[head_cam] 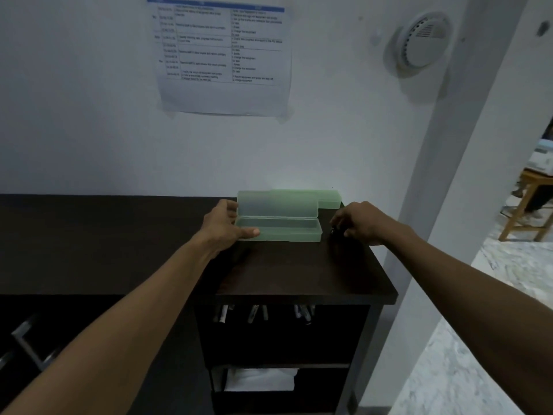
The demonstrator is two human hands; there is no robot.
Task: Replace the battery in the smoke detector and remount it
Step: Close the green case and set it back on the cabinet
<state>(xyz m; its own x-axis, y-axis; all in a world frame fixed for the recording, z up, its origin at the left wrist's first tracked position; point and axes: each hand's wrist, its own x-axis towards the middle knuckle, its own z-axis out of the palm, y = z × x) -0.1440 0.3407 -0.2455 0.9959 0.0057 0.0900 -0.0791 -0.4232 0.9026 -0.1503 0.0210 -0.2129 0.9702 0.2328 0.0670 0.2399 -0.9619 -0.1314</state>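
A round white smoke detector (420,40) is mounted on the wall at the upper right. On the dark cabinet top (299,271) stands a translucent green plastic case (278,226) with its lid raised. My left hand (224,226) grips the case's left end, thumb on the front edge. My right hand (363,221) rests just right of the case, fingers curled around a small dark object (334,230) on the cabinet top; what that object is cannot be made out.
A second green case (329,199) lies behind the open one against the wall. A printed schedule sheet (224,55) hangs on the wall. Markers (263,314) hang under the cabinet top, and a white cloth (260,380) sits on a lower shelf. A wooden stool (529,205) stands at the far right.
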